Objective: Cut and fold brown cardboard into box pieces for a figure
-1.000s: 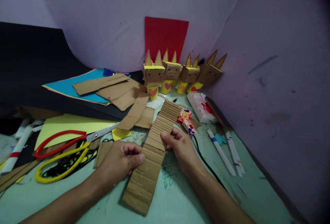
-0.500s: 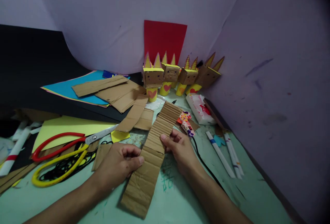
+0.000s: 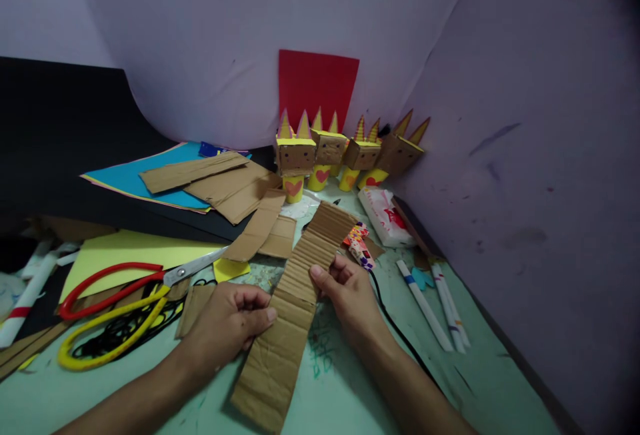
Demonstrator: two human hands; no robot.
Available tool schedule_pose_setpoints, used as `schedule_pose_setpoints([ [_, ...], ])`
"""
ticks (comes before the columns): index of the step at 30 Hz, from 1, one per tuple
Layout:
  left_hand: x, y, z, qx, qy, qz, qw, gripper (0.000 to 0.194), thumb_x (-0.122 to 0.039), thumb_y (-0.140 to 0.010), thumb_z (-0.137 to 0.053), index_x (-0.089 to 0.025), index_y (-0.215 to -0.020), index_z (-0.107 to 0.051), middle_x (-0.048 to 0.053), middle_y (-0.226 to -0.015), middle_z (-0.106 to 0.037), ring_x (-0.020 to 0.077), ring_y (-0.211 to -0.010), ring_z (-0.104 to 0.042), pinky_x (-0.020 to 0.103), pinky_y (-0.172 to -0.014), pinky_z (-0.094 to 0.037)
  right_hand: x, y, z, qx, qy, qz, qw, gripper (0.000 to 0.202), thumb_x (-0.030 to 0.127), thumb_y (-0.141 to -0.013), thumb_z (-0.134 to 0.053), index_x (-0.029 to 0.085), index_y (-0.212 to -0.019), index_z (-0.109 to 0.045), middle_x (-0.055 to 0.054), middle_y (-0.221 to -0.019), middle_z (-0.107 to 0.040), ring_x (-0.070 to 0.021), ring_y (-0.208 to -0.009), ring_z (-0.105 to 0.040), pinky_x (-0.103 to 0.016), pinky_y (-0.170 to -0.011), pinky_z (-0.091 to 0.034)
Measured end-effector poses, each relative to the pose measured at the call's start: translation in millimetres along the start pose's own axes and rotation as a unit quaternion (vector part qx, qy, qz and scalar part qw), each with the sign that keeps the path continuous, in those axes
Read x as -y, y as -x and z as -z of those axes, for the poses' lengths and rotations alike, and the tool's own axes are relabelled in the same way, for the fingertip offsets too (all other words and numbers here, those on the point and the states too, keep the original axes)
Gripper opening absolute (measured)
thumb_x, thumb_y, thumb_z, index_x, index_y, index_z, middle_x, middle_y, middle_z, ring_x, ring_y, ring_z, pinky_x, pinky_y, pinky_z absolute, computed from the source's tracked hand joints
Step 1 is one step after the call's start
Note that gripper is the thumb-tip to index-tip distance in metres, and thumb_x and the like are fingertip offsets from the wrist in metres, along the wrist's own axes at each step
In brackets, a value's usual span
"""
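Not much new, left hand (image 3: 235, 318) and right hand (image 3: 347, 291) fingers still pinch the cardboard strip (image 3: 285, 325), so probably a pause.

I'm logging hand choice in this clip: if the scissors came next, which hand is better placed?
Probably the left hand: the scissors lie on its side, close by. The right hand would have to cross the cardboard strip. Both hands hold the strip's edges.
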State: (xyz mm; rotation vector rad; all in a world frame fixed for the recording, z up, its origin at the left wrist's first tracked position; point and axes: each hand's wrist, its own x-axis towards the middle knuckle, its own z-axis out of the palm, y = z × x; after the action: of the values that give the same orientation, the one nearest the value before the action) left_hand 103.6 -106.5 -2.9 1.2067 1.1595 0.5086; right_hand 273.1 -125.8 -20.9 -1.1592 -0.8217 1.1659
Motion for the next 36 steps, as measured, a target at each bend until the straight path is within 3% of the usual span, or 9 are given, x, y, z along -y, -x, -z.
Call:
schedule_pose_setpoints([
  [15,2.3,-0.9,-1.5,-0.021,0.026,-0.019,0.999,0.021,-0.031,-0.051,-0.070,-0.013,-0.050,-0.060,-0.006,-0.039,-0.044,0.0041,-0.034,-0.031,0.018,-0.036,-0.024,-0.9,-1.3,1.0,0.016,0.007,0.029,0.999,0.022,0.030,-0.062,-0.072,0.016,-0.077,-0.066,-0.001,-0.067,-0.069,-0.0138,-0.061,-0.061,-0.023,-0.057,-0.046],
  [22,2.4,0.9,-0.8,-0.020,0.033,-0.025,0.999,0.019,-0.031,-0.054,-0.068,-0.013,-0.053,-0.061,-0.006,-0.040,-0.044,0.0046,-0.034,-0.031,0.018,-0.036,-0.025,-2.5,1.5,-3.9,0.005,0.025,0.036,0.999,0.016,0.027,-0.061,-0.071,0.016,-0.070,-0.064,0.001,-0.063,-0.066,-0.0120,-0.055,-0.057,-0.023,-0.054,-0.043],
  [28,2.6,-0.2,0.8,-0.018,0.020,-0.023,0.999,0.022,-0.033,-0.054,-0.066,-0.012,-0.055,-0.060,-0.005,-0.043,-0.046,0.0040,-0.036,-0.032,0.018,-0.037,-0.022,-0.2,1.6,-3.4,-0.016,0.037,0.076,0.996,0.019,0.028,-0.065,-0.069,0.017,-0.078,-0.064,-0.002,-0.071,-0.068,-0.0156,-0.067,-0.060,-0.026,-0.062,-0.046],
  [36,0.2,-2.9,2.3,-0.013,0.009,-0.021,1.000,0.021,-0.033,-0.054,-0.065,-0.013,-0.056,-0.060,-0.006,-0.046,-0.047,0.0051,-0.041,-0.033,0.019,-0.040,-0.023,-4.5,2.9,-2.9,0.002,0.023,0.034,0.999,0.022,0.036,-0.068,-0.068,0.017,-0.077,-0.065,-0.003,-0.075,-0.068,-0.0157,-0.067,-0.060,-0.027,-0.063,-0.047],
])
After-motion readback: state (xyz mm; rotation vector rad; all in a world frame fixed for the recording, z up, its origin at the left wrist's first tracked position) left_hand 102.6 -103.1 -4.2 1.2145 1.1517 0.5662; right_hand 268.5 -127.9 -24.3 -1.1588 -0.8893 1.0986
